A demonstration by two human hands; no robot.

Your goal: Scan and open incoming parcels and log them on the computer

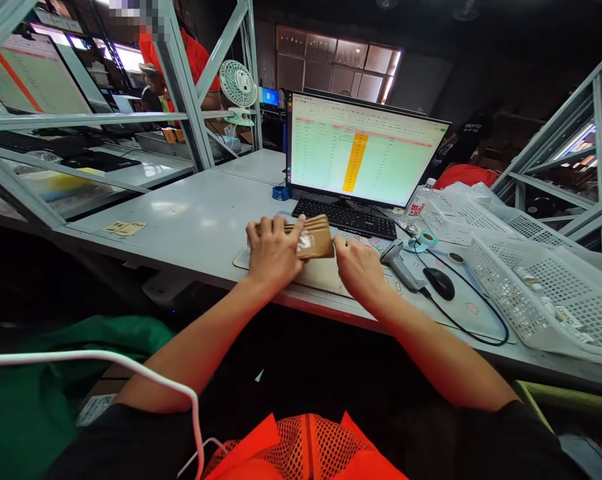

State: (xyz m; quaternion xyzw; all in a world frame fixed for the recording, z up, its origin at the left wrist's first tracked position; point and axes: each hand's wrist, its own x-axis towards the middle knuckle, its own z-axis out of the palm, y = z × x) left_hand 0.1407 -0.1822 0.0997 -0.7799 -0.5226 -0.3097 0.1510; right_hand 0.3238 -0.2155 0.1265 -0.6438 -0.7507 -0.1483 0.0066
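Your left hand [275, 250]: clasped around packets [321, 240], thumb across them. Right hand [359, 265]: fingers curled at their free end; whether pinching, unclear. Packets: between both hands, best held firmly, edges even.

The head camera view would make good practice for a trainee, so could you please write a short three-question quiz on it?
1. Multiple choice: what does the left hand hold?
A) a water bottle
B) a stack of flat brown pieces
C) a white basket

2. True or false: in the picture, the black mouse lies to the right of the handheld scanner.

3. Fill in the blank: the black keyboard lies in front of the ____, whose screen shows a spreadsheet with an orange column.

Key: 1. B; 2. True; 3. monitor
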